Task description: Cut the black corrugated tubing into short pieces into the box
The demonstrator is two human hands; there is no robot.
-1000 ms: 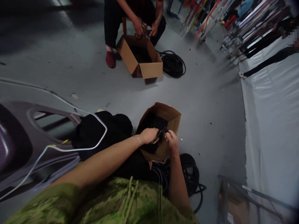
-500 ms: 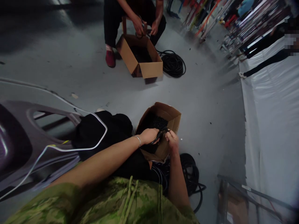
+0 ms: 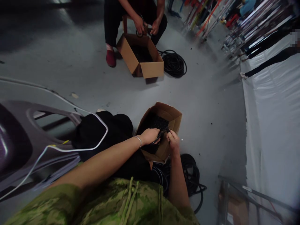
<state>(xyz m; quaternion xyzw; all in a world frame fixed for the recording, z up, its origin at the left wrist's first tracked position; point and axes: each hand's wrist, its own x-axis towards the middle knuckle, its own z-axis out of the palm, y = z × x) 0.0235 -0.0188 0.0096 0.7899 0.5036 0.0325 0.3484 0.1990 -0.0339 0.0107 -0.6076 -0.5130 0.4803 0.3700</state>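
An open cardboard box (image 3: pixel 174 117) with small black pieces inside sits on the floor against my knee. Over its near edge my left hand (image 3: pixel 149 136) is closed round the black handles of a cutting tool (image 3: pixel 158 136). My right hand (image 3: pixel 173 140) is closed in a pinch on a black tube beside the tool's tip. The tube runs down to a black coil (image 3: pixel 191 175) on the floor by my right side. A bracelet circles my left wrist.
Across the grey floor another person sits behind a second cardboard box (image 3: pixel 150 67), both hands over it, with a black hose coil (image 3: pixel 173 64) beside. A white sheet (image 3: pixel 272 118) covers the right. A purple plastic chair (image 3: pixel 21 137) with a white cable stands left. Racks of rods line the far right.
My hands stay almost in place over the box; the right hand has shifted slightly. The other person's hands have moved a little above their box.
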